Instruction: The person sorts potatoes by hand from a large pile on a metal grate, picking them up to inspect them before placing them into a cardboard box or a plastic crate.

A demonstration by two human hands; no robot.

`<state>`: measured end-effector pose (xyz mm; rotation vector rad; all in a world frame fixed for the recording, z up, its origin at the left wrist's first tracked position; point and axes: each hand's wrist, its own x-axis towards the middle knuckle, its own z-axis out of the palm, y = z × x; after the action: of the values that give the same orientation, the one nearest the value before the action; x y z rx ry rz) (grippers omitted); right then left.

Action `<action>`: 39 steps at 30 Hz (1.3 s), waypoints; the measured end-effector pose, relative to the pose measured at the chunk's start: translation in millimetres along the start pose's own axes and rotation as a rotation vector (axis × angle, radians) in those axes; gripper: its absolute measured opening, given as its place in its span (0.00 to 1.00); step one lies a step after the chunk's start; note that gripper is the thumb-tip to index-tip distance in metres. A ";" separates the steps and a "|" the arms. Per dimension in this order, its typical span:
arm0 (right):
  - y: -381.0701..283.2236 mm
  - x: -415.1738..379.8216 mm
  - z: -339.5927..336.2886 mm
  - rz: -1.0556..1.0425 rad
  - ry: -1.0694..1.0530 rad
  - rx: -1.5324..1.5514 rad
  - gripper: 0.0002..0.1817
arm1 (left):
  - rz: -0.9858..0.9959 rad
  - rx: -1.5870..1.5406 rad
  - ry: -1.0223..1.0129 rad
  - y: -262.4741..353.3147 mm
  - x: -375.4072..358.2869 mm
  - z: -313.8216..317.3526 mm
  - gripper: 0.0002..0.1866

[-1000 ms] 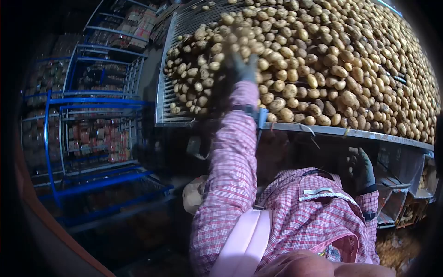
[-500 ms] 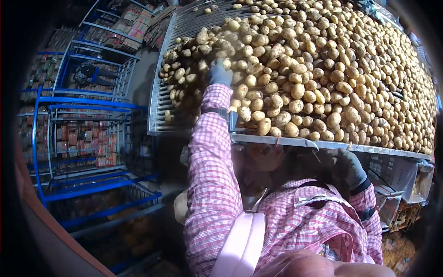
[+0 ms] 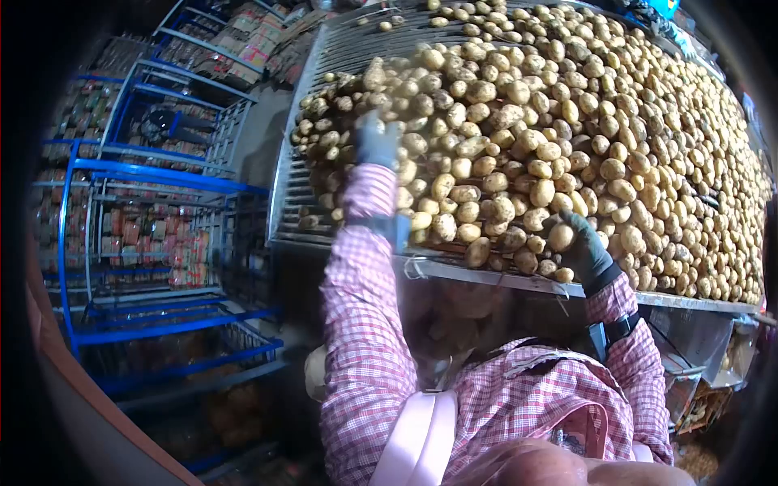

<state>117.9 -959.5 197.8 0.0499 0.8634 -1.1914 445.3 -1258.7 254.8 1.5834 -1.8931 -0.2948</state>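
Observation:
Many potatoes lie heaped over a slatted metal table with a flat metal front edge. My left hand, in a grey glove, is over the potatoes at the left part of the heap; motion blurs it, and its fingers cannot be made out. At the front edge, right of centre, my right hand, in a dark grey-green glove, has its fingers curled around a potato. More potatoes touch or lie close to that hand.
Blue metal racks with stacked bundles stand at the left. Another person's gloved hand shows at the far right edge of the table. Cardboard boxes sit below the table at the right.
My right hand has risen from below the table's front edge onto the potatoes and taken hold of one. My left hand has shifted slightly and is more blurred. The whole view has shifted a little.

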 end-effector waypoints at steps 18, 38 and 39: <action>-0.8 8.7 26.7 -0.011 -0.338 -0.187 0.27 | 0.186 -0.393 -0.430 83.7 -127.7 39.9 0.14; -6.7 -86.4 -61.5 -0.226 -0.114 -0.483 0.24 | -0.132 0.230 -0.728 65.5 -72.1 88.4 0.35; -3.7 -80.0 -77.2 -0.268 -0.144 -0.531 0.26 | -0.124 0.122 -0.681 49.5 -71.9 93.8 0.32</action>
<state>63.8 -862.4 194.7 -0.5921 1.0550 -1.1598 354.2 -1199.9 186.3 1.8368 -2.3423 -0.8779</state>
